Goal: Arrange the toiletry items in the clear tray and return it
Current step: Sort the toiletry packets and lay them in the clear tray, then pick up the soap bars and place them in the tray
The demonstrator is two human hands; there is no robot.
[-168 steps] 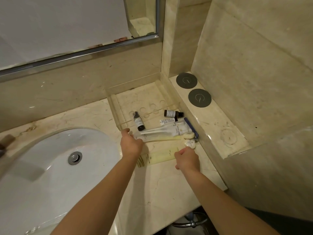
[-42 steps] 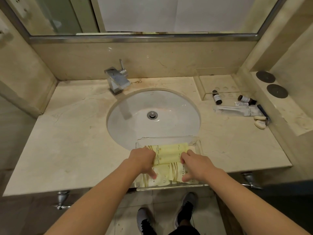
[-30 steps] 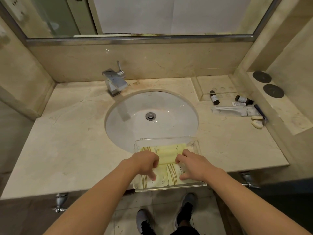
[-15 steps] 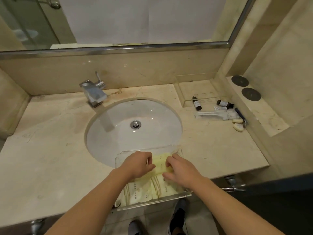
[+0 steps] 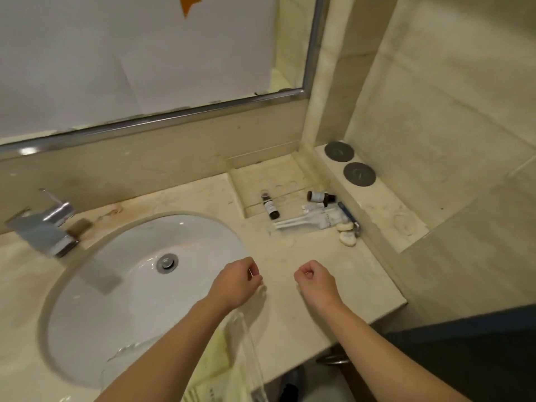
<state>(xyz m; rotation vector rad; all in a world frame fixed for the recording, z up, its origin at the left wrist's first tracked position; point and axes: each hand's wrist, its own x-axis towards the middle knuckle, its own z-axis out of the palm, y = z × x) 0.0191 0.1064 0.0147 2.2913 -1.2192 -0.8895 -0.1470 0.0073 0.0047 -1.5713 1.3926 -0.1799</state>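
The clear tray sits at the counter's near edge, mostly hidden under my left forearm, with pale yellow packets lying in it. My left hand and my right hand hover over the bare counter beyond the tray, fingers curled, holding nothing. Further back to the right lie two small dark bottles, a white tube, a blue toothbrush and two small cream soaps.
A white sink with a chrome faucet fills the left. A clear holder with round holes stands in the back corner. Two dark round coasters lie on the raised ledge at right.
Both hands have left the yellow packets in the tray and moved forward and right over the counter. The view has swung toward the right corner.
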